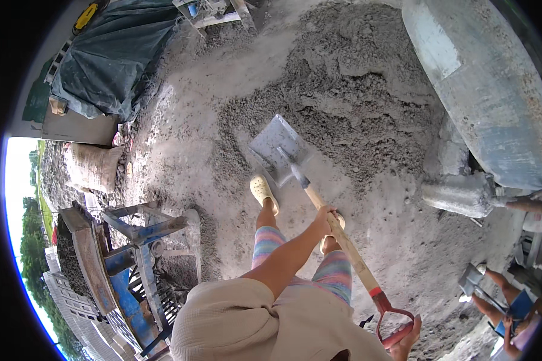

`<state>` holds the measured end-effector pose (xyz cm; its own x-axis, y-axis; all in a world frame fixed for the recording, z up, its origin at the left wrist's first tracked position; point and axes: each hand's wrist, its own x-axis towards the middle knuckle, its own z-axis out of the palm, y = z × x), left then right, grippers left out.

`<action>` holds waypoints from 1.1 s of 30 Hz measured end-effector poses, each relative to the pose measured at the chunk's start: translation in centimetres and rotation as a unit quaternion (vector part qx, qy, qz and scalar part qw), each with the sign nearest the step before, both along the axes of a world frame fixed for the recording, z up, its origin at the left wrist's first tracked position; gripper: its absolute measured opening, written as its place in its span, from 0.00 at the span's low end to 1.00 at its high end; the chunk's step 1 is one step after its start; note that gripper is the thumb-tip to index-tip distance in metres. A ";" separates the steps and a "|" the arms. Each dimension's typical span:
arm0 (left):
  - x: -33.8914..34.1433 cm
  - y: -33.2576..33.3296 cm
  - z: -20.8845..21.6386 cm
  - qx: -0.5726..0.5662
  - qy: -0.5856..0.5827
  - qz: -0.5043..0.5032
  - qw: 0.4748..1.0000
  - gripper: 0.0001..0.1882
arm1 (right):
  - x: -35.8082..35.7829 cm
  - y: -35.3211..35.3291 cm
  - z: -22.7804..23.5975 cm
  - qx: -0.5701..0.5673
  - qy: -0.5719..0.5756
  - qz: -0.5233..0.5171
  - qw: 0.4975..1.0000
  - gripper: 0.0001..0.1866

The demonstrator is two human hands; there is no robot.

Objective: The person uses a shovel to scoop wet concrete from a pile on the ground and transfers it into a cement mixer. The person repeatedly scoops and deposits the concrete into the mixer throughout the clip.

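Note:
I hold a shovel with a square metal blade point(280, 144), a wooden shaft point(356, 260) and a red D-shaped handle point(381, 301). My left hand point(325, 220) is wrapped round the shaft, below the blade's socket. At the lower right, my right hand point(407, 340) grips the red handle. The blade lies low over the ground at the near left edge of a grey pile of damp, gravelly mix point(367, 102). Just left of the blade's near corner stands my left foot in a cream clog point(263, 191).
A blue metal machine frame point(138, 253) stands at the left, a filled sack point(93, 165) beyond it. Dark sheeting point(111, 54) covers something at the far left. A large grey metal trough point(488, 84) and a cement-crusted shovel point(461, 195) are at right. Another person point(515, 310) works at the lower right.

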<state>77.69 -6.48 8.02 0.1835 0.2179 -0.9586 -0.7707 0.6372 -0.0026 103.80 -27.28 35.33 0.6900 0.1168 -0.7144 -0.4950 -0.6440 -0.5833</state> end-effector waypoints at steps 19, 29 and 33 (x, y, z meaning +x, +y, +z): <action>-20.2 15.4 -12.0 -0.138 -0.113 -0.004 0.984 0.06 | -30.3 22.9 -1.5 -0.130 -0.021 -0.092 0.987 0.18; -43.1 34.0 -30.1 0.129 0.164 -0.056 0.976 0.04 | -38.4 24.3 -43.7 0.069 0.194 -0.046 0.978 0.13; -46.2 33.3 -22.3 0.174 0.207 0.071 0.960 0.05 | -37.7 28.4 -41.9 0.134 0.243 0.009 0.961 0.14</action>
<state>31.51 26.85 -14.26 -0.2534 0.5322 -0.8078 -0.7382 0.4333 0.5170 66.13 1.08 -6.61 0.2781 0.3501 -0.8945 -0.7406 -0.5148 -0.4317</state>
